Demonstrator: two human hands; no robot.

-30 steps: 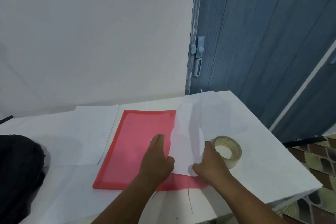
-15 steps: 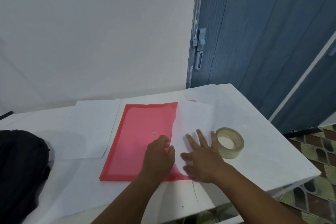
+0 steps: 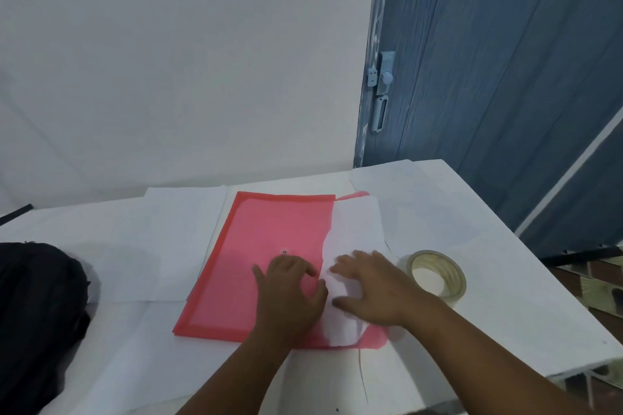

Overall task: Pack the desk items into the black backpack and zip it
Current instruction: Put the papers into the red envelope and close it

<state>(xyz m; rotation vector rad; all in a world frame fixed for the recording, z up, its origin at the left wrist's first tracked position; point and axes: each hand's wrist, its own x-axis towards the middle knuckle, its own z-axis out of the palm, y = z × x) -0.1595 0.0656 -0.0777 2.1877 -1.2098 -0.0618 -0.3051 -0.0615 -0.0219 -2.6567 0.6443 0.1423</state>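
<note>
A red plastic document folder lies flat in the middle of the white desk. A white sheet of paper sticks out of its right opening. My left hand presses down on the folder near its snap button. My right hand lies flat with spread fingers on the white sheet. A roll of clear tape stands just right of my right hand. The black backpack sits at the desk's left edge, only partly in view.
More white sheets lie left of the folder and another sheet at the far right corner. A blue door stands behind the desk on the right. The desk's right edge drops to a tiled floor.
The white sheet, first held raised by my right hand, now lies flat and further inside the folder. My right hand went from pinching it to pressing it with open fingers.
</note>
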